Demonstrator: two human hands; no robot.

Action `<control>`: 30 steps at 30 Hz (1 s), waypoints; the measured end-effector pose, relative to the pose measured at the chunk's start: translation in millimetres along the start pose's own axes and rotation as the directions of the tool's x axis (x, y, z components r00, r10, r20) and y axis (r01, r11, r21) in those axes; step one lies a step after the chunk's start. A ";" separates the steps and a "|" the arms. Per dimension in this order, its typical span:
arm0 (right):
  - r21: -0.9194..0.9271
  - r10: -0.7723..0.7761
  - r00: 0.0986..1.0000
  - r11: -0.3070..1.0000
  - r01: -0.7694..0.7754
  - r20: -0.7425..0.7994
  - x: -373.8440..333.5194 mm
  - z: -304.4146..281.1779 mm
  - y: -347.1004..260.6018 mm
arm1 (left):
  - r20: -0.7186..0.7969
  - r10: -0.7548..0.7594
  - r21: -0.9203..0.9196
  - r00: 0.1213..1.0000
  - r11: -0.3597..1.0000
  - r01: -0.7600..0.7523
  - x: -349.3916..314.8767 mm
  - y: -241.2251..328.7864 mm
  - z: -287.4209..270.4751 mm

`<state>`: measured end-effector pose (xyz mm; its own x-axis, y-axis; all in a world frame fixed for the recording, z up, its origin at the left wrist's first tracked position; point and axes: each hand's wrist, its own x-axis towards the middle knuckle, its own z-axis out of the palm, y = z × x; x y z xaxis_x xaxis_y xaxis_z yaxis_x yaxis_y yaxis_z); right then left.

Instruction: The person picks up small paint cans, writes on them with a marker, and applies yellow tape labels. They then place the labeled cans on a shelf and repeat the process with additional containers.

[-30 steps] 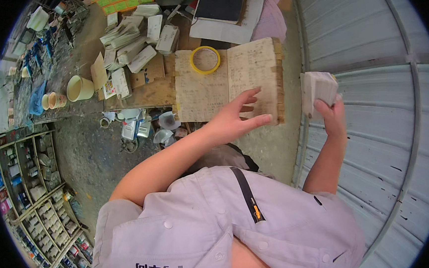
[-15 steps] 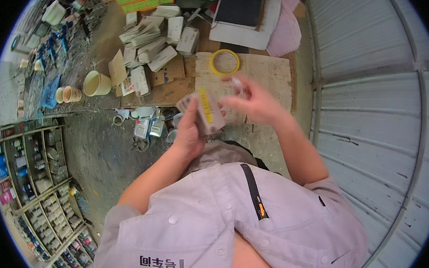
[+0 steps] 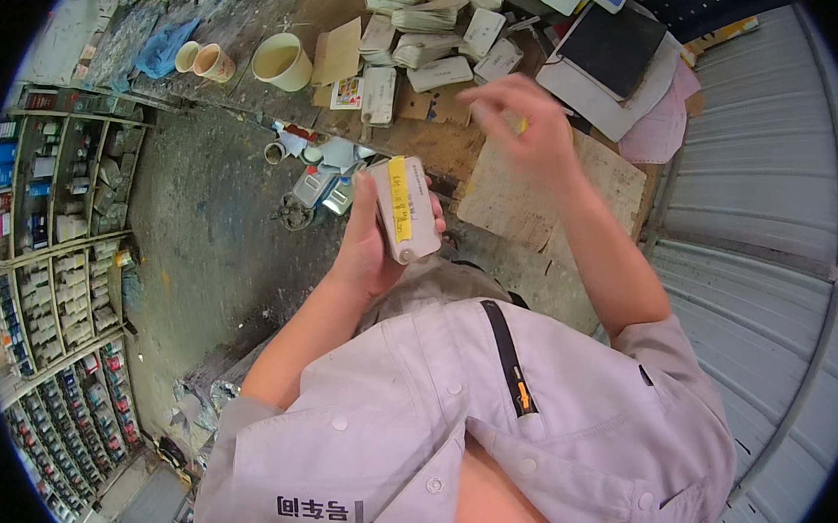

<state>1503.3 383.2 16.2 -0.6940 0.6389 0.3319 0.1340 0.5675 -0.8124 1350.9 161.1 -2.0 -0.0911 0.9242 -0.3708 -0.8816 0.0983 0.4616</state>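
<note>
My left hand (image 3: 368,252) grips a bundle of white cards (image 3: 417,208), upright in front of my shirt, with the thumb along its left edge and fingertips behind the right. A handwritten yellow label strip (image 3: 399,200) runs down the top card, and a round rivet sits at its lower corner. My right hand (image 3: 531,127) is raised over the bench, apart from the bundle, with its fingers bent and blurred. A bit of yellow shows between them; most of the yellow tape roll there is hidden by the hand.
Several similar card bundles (image 3: 428,47) lie heaped on the bench. Left of them stand paper cups (image 3: 281,63) and a blue plastic bag (image 3: 165,50). A black folder (image 3: 612,49) lies on papers at the right, beyond a worn board (image 3: 555,189). Shelves (image 3: 59,248) line the left.
My view has swung left. My right hand has moved away from the card bundle, out over the bench by the tape roll. The bundle is turned more squarely toward me in my left hand.
</note>
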 end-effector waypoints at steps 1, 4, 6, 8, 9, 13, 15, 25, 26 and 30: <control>0.128 -0.060 0.997 0.990 0.053 0.054 -5.0 8.8 -22.7 | -0.027 -0.026 0.046 0.999 0.999 0.027 -1.4 2.0 -0.6; 0.299 0.004 0.955 0.949 -0.097 0.296 -3.3 22.6 -64.9 | -0.054 -0.067 0.180 0.996 0.981 0.075 -0.5 8.5 -0.3; 0.272 0.067 0.950 0.950 -0.154 0.306 -1.3 24.3 -75.2 | -0.051 -0.070 0.268 0.996 0.960 0.081 1.4 13.2 0.9; 0.254 0.104 0.951 0.950 -0.182 0.291 -2.5 24.3 -75.5 | -0.056 -0.108 0.262 0.993 0.958 0.119 4.6 17.4 1.4; 0.245 0.124 0.955 0.950 -0.193 0.270 -5.7 24.3 -73.5 | -0.079 -0.128 0.271 0.989 0.952 0.145 6.3 18.4 1.3; -0.236 -0.329 0.944 0.919 0.315 -0.021 -21.8 31.8 -58.7 | -0.138 -0.182 0.256 0.974 0.943 0.213 18.1 13.6 1.5; -0.385 -0.409 0.911 0.850 0.360 -0.049 -36.5 34.4 -54.3 | -0.142 -0.205 0.225 0.968 0.946 0.233 25.8 6.9 2.5; -0.201 -0.445 0.845 0.894 0.401 -0.295 -104.5 -29.0 -84.2 | -0.304 -0.196 0.113 0.932 0.964 0.240 85.0 -1.1 1.0; -0.154 -0.396 0.847 0.918 0.365 -0.355 -107.2 -37.5 -87.2 | -0.309 -0.174 0.121 0.935 0.968 0.220 98.7 5.0 5.0; 0.021 -0.223 0.872 0.966 0.258 -0.435 -93.3 -46.8 -78.8 | 0.042 -0.044 -0.275 0.998 0.960 0.054 187.2 43.3 41.8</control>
<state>1590.6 303.2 71.7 -0.3276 0.6565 0.6795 -0.0641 0.7021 -0.7092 1315.0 353.7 -17.8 -0.0323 0.9338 -0.3563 -0.9785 0.0430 0.2015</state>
